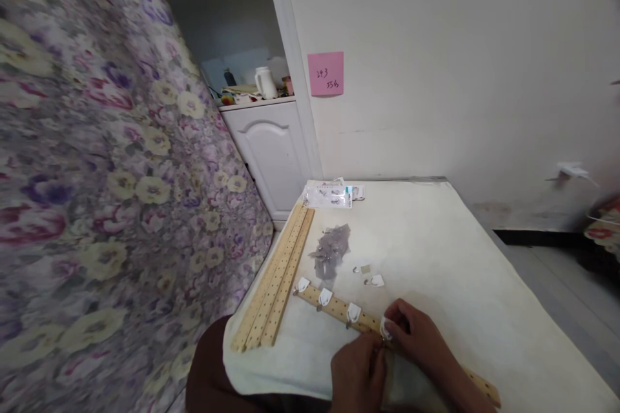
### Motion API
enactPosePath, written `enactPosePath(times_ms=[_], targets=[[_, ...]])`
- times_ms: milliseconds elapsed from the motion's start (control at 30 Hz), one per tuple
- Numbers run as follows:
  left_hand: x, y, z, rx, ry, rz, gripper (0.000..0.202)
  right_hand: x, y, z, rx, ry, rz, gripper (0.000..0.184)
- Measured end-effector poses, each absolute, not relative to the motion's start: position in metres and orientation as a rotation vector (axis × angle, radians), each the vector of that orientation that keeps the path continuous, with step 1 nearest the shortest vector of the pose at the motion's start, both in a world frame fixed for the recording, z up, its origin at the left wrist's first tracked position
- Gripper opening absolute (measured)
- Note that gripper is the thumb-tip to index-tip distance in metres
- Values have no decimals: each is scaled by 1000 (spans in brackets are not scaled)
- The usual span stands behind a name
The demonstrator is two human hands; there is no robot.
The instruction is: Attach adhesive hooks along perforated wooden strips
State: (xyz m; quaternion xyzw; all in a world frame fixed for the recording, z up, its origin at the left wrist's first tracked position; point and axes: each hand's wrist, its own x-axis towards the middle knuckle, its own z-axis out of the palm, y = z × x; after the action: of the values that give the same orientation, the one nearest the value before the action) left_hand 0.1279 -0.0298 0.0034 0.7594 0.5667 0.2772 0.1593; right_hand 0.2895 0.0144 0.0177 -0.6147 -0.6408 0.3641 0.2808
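Sitting between fingers (pixel 401 317), white-backed hook (pixel 385 328), strip (pixel 339 308) beneath

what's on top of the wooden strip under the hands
On the strip: three white-backed hooks, plus another white piece at the right hand. Anything under the left hand and right forearm is hidden.

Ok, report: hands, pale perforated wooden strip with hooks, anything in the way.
Right hand at white-and-metal hook; left hand close beside it. Wooden strip: three more hooks along it. Crumpled grey pile beyond, clear of both hands.
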Motion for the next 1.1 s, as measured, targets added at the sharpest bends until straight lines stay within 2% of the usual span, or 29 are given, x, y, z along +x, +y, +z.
enactPosePath(times_ms=[1100], targets=[[128, -30, 4, 2240, 1602, 852, 14, 291, 16, 18, -1650, -1678, 1047, 11]])
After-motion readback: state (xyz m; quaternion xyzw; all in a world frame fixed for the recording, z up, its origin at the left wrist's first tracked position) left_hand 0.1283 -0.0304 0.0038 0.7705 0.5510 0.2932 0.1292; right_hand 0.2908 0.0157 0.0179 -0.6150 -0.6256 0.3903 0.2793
